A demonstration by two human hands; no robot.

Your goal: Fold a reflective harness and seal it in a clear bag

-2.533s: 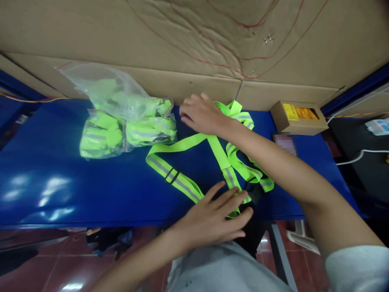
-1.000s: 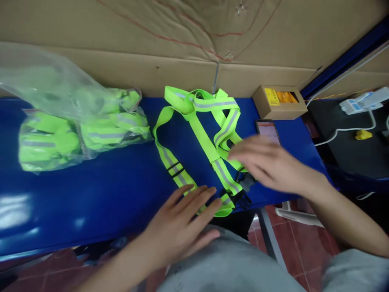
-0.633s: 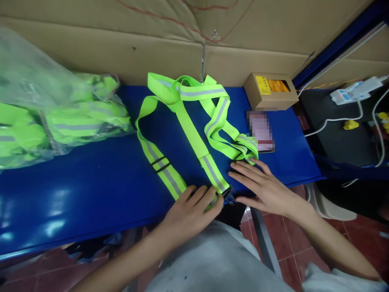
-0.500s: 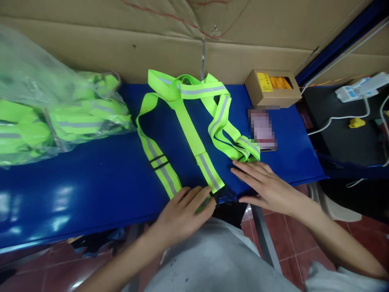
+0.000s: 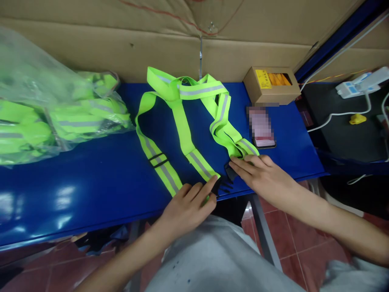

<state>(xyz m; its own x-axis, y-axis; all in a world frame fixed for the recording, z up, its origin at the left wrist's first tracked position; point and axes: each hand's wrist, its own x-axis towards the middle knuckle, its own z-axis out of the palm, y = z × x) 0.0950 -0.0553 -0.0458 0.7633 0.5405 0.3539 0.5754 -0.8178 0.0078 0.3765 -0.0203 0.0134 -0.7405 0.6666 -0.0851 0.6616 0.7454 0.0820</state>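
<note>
A neon-yellow reflective harness (image 5: 182, 127) with grey stripes lies spread on the blue table (image 5: 100, 182). My left hand (image 5: 187, 207) is closed around the lower end of its left strap at the table's front edge, with the index finger on the end of the middle strap. Black buckle prongs (image 5: 224, 186) stick out beside those fingertips. My right hand (image 5: 259, 172) is closed on the right strap's end, where a black buckle socket (image 5: 231, 172) shows under the fingertips. Socket and prongs are apart. A black slider (image 5: 158, 160) sits on the left strap.
Plastic bags of more neon harnesses (image 5: 82, 117) fill the table's left. A phone (image 5: 261, 127) and a cardboard box (image 5: 270, 85) with orange contents lie at the right. Beyond are a power strip (image 5: 361, 83), white cable and a yellow object (image 5: 358, 119).
My right hand has moved slightly in and closed on the right strap's end, bringing the black socket into view. My left index finger has stretched onto the middle strap's end.
</note>
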